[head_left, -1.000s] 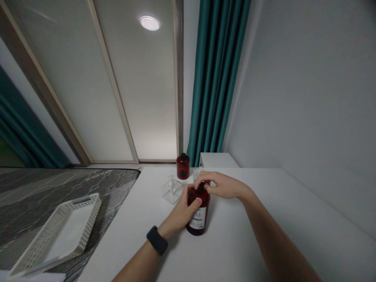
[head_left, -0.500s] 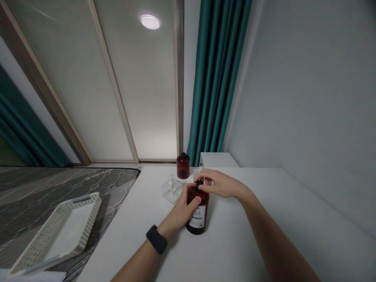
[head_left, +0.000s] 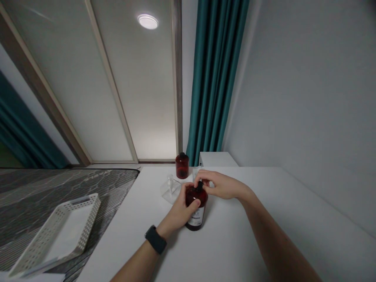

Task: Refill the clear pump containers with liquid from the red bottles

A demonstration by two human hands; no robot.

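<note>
The left hand (head_left: pixel 183 207) was wrapped around the upper side of a dark red-brown bottle (head_left: pixel 196 215), its thumb lying across the front just above a white label (head_left: pixel 197 216). The right hand (head_left: pixel 219 185) reached in from the other side at the bottle's top, its thumb and fingertips pinching the black cap (head_left: pixel 200 185). The bottle was therefore between the two hands, roughly upright at the middle of a white desk (head_left: pixel 235 239). A dark watch (head_left: pixel 155 239) circled the left wrist.

Just beyond the left hand sat a clear, angular container (head_left: pixel 169 191). Behind it, farther back and near the desk's far edge, stood a second red-brown bottle (head_left: pixel 182 167) with a dark top. Another clear object (head_left: pixel 196 171) was partly hidden behind the right hand, too covered to make out.

Well off to the left, beside the desk, lay a white perforated basket (head_left: pixel 95 217). Past the desk were a low white cabinet (head_left: pixel 217 158), a green curtain (head_left: pixel 216 78) and frosted door panels (head_left: pixel 147 90).
</note>
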